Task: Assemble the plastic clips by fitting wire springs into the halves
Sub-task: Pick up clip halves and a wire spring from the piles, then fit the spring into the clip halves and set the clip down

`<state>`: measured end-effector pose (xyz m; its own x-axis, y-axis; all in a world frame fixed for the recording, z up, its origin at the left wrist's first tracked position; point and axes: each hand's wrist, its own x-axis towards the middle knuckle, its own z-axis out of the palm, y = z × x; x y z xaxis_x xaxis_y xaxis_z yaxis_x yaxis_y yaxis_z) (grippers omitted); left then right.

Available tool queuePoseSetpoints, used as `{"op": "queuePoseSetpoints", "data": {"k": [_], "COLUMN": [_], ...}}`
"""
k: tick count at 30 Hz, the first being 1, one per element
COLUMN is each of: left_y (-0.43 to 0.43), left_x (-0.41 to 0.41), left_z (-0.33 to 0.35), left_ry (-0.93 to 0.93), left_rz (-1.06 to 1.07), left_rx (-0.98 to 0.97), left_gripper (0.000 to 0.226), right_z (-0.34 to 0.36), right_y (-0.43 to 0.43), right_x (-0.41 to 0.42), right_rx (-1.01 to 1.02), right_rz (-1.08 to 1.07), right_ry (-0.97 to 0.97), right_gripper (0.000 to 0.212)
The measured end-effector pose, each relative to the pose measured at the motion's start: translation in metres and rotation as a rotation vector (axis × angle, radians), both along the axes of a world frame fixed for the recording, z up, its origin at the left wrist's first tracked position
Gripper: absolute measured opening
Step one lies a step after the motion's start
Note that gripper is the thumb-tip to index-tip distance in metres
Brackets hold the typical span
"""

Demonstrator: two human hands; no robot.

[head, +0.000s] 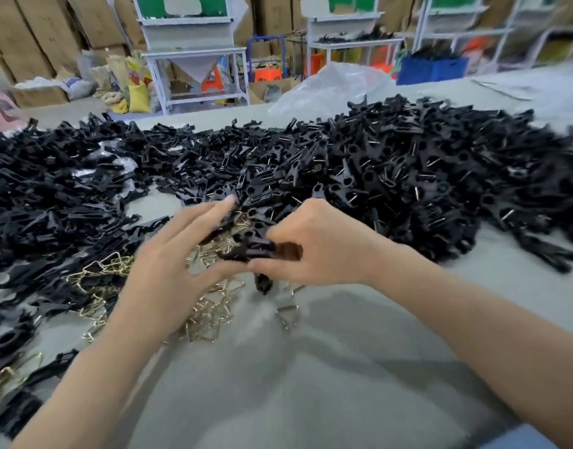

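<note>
My right hand [314,244] grips a black plastic clip [252,249] between thumb and curled fingers, just above the grey table. My left hand [175,254] hovers beside it with fingers spread and straight, its thumb near the clip; it is motion-blurred and I see nothing held in it. Brass-coloured wire springs [210,312] lie loose under and left of my left hand. A heap of loose black clip halves [52,196] spreads to the left. A larger heap of black clips with springs showing [424,176] fills the right.
The grey table surface [311,367] lies in front of my hands. A crumpled clear plastic bag [337,82] sits at the far table edge. Beyond stand white metal racks [194,56], cardboard boxes, sacks and a blue crate [431,69].
</note>
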<state>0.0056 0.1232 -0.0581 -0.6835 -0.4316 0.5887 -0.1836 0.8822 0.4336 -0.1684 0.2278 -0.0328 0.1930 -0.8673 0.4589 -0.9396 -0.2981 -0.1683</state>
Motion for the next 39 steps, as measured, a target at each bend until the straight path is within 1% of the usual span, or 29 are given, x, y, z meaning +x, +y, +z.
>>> {"op": "queuePoseSetpoints", "data": {"k": [2,4,6,7,8,10,11,12,13,14,15,16,17,18,19,20,21,23,24,25,27,28,30,31,33,35,37,39], "left_y": [-0.002,-0.008,-0.017,-0.021,-0.024,-0.027,-0.027,-0.028,-0.028,-0.028,-0.027,-0.027,-0.027,-0.028,-0.029,-0.032,-0.035,-0.045,-0.051,-0.057,-0.066,-0.066,-0.061,-0.056,-0.049,-0.046,-0.045,-0.043], "left_x": [0.003,0.006,0.01,0.012,0.013,0.018,0.02,0.021,0.022,0.022,0.022,0.021,0.02,0.018,0.018,0.019,0.021,0.03,0.036,0.042,0.047,0.046,0.039,0.034,0.024,0.019,0.017,0.016], "left_z": [0.002,0.003,0.002,0.001,0.001,0.0,-0.001,-0.001,-0.002,-0.003,-0.004,-0.005,-0.007,-0.008,-0.008,-0.007,-0.005,-0.004,-0.004,-0.006,-0.01,-0.011,-0.015,-0.017,-0.021,-0.024,-0.024,-0.023], "left_ry": [-0.006,-0.012,-0.083,-0.146,-0.218,-0.346,-0.399,-0.448,-0.492,-0.519,-0.531,-0.531,-0.515,-0.477,-0.408,-0.315,-0.212,-0.061,-0.038,-0.052,-0.129,-0.17,-0.268,-0.329,-0.424,-0.446,-0.454,-0.442], "left_rz": [0.076,0.175,0.281,0.332,0.372,0.398,0.403,0.41,0.413,0.406,0.389,0.367,0.347,0.338,0.347,0.376,0.422,0.539,0.6,0.658,0.723,0.711,0.631,0.598,0.569,0.575,0.581,0.596], "left_rx": [0.047,0.086,0.106,0.118,0.136,0.185,0.202,0.207,0.206,0.206,0.206,0.207,0.212,0.223,0.229,0.222,0.201,0.159,0.15,0.155,0.206,0.24,0.248,0.211,0.112,0.058,0.059,0.054], "left_gripper": [0.068,0.063,0.057,0.054,0.051,0.05,0.05,0.049,0.047,0.042,0.038,0.034,0.03,0.027,0.026,0.025,0.024,0.025,0.028,0.033,0.043,0.049,0.057,0.057,0.049,0.04,0.036,0.032], "right_z": [0.012,0.026,0.044,0.053,0.062,0.071,0.069,0.065,0.06,0.054,0.048,0.041,0.034,0.026,0.018,0.01,0.004,-0.005,-0.008,-0.012,-0.015,-0.016,-0.019,-0.021,-0.027,-0.028,-0.028,-0.027], "right_y": [0.01,0.02,0.024,0.025,0.025,0.026,0.026,0.023,0.019,0.012,0.003,-0.009,-0.021,-0.036,-0.051,-0.068,-0.084,-0.109,-0.118,-0.126,-0.134,-0.136,-0.137,-0.137,-0.136,-0.136,-0.137,-0.137], "right_x": [-0.009,-0.028,-0.06,-0.079,-0.098,-0.119,-0.122,-0.121,-0.116,-0.104,-0.086,-0.066,-0.046,-0.027,-0.011,0.003,0.013,0.024,0.026,0.026,0.022,0.02,0.02,0.02,0.018,0.013,0.007,0.0], "right_rx": [0.0,-0.108,-0.226,-0.22,-0.146,0.09,0.144,0.12,0.051,-0.017,-0.057,-0.048,0.003,0.082,0.171,0.258,0.339,0.45,0.466,0.454,0.392,0.372,0.366,0.357,0.327,0.328,0.317,0.255], "right_rz": [-0.108,-0.227,-0.434,-0.58,-0.734,-0.956,-1.017,-1.042,-1.024,-0.954,-0.836,-0.693,-0.54,-0.407,-0.298,-0.22,-0.175,-0.155,-0.159,-0.159,-0.148,-0.138,-0.113,-0.101,-0.068,-0.031,0.012,0.026], "right_ry": [-0.067,-0.118,-0.152,-0.173,-0.209,-0.292,-0.306,-0.299,-0.268,-0.237,-0.235,-0.255,-0.261,-0.215,-0.15,-0.086,-0.023,0.09,0.13,0.16,0.161,0.132,0.076,0.055,0.008,-0.035,-0.074,-0.139], "right_gripper": [0.045,0.042,0.048,0.053,0.061,0.089,0.103,0.111,0.11,0.104,0.093,0.079,0.063,0.047,0.039,0.041,0.05,0.063,0.063,0.056,0.035,0.027,0.022,0.021,0.022,0.023,0.021,0.02]}}
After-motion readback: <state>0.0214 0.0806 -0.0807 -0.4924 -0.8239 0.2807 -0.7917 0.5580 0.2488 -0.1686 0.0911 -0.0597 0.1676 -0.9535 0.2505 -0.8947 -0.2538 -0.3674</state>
